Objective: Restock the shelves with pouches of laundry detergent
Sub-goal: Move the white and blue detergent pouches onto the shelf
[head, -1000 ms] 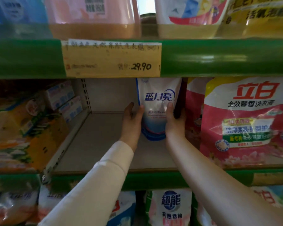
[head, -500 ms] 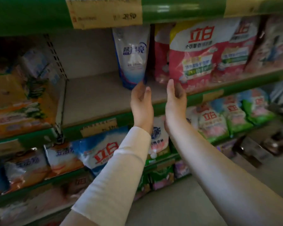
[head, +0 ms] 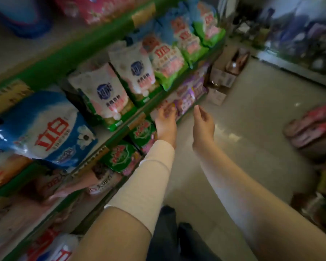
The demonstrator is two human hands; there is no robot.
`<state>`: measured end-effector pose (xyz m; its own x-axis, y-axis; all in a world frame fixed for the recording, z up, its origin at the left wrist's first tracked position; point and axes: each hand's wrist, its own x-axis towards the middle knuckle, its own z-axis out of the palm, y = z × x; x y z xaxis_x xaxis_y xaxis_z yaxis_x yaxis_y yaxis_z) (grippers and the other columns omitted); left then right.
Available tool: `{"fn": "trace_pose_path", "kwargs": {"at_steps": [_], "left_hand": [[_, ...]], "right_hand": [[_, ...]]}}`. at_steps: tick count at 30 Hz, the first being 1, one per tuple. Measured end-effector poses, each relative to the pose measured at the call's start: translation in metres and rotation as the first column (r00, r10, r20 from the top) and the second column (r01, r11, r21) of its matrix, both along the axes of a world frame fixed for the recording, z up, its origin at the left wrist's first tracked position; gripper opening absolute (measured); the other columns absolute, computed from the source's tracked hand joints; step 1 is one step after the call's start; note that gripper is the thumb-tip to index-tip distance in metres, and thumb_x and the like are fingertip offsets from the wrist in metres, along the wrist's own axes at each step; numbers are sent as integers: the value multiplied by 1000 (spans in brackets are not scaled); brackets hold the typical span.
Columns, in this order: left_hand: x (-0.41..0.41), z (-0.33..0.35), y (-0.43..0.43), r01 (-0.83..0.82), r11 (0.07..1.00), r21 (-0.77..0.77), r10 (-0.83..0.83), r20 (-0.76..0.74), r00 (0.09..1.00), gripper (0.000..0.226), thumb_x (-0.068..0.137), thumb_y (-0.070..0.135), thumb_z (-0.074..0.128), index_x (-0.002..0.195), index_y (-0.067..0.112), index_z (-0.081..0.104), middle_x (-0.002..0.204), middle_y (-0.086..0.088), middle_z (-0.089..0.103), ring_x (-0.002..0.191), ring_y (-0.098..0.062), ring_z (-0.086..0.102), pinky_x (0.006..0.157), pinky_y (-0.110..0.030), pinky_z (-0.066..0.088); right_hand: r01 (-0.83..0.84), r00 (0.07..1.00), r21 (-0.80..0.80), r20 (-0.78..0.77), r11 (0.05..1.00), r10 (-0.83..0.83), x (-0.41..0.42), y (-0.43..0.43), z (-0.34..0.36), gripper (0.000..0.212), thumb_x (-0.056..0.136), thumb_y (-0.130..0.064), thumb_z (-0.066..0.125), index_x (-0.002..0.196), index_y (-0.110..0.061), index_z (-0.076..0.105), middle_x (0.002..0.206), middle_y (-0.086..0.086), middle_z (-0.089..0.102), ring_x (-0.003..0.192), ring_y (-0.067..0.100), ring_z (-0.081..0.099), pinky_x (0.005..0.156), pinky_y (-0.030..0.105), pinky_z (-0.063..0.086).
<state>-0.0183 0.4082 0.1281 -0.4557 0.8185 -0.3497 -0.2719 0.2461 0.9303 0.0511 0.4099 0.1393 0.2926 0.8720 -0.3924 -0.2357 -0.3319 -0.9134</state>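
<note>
My left hand [head: 166,125] hangs in front of the lower shelves with fingers apart, holding nothing. A little to its right, my right hand [head: 203,125] is over the floor, loosely curled and also holding nothing. The blue and white pouch [head: 21,17] I stood on the upper shelf shows blurred at the top left, well away from both hands. A stack of pink pouches [head: 309,127] lies on the floor at the right, beyond my right hand.
Green-edged shelves [head: 68,53] run diagonally along the left, packed with detergent bags: a blue bag [head: 45,129], white bags [head: 132,70], green and pink bags [head: 169,59]. Cardboard boxes [head: 222,78] stand on the floor at the aisle's far end. Another rack [head: 299,34] lines the right.
Both hands let go of the blue and white pouch on the shelf and dropped away from it. The view swung down and right toward the floor and lower shelves.
</note>
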Motion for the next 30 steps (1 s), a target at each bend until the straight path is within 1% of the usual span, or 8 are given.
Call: {"fn": "trace_pose_path", "kwargs": {"at_steps": [3,5,8,13,16,24,27,30], "left_hand": [[51,-33,-21,120,988,-95,-119,22,993,32,95,6,47,127,5,51,126,-11,57,117,-24,55,107,-37,39],[83,-47,-39,233,961,-150,-227,57,972,33,96,6,43,128,6,49,119,-9,56,110,-21,54,99,-30,40],[119,-70,-65,372,904,-213,-363,80,928,31,95,6,44,126,9,52,127,-14,56,117,-24,54,103,-33,40],[160,-102,-121,639,682,-357,-632,152,760,34,97,9,43,130,11,49,131,-11,53,123,-21,49,101,-27,36],[181,-113,-148,739,545,-397,-738,193,647,36,98,9,42,134,9,47,132,-12,53,121,-21,50,99,-26,36],[231,-118,-220,870,222,-440,-918,207,339,36,99,12,40,135,9,45,134,-11,52,123,-23,50,104,-31,35],[262,-111,-255,893,138,-429,-948,205,245,36,99,12,41,134,9,47,132,-12,53,122,-24,51,103,-31,37],[303,-95,-299,924,18,-382,-971,215,108,35,98,12,42,133,9,47,128,-11,54,121,-24,52,101,-31,37]], "right_hand": [[124,992,-108,46,986,-119,49,-32,-31,37,96,-17,52,129,-2,51,124,10,57,112,16,53,59,1,38],[188,981,-183,82,965,-175,77,-55,-52,38,95,-18,52,130,-3,50,131,12,55,120,21,51,70,3,38],[262,964,-286,110,922,-240,110,-95,-76,41,95,-24,52,131,-5,51,134,11,54,123,20,50,86,15,35],[463,878,-474,130,749,-460,160,-169,-107,49,95,-40,48,135,-12,48,138,6,50,126,25,46,97,29,35],[563,780,-540,97,626,-618,174,-209,-118,52,94,-43,47,136,-12,46,139,8,48,127,25,44,102,33,34],[713,488,-552,-53,432,-871,200,-301,-121,50,96,-42,45,135,-11,47,138,8,49,127,24,47,103,34,38],[785,361,-514,-74,346,-930,225,-340,-114,51,96,-42,44,136,-9,45,141,8,47,128,24,46,104,34,37],[878,199,-427,-88,217,-976,252,-382,-97,51,97,-41,42,139,-11,41,143,7,46,131,25,43,107,37,35]]}}
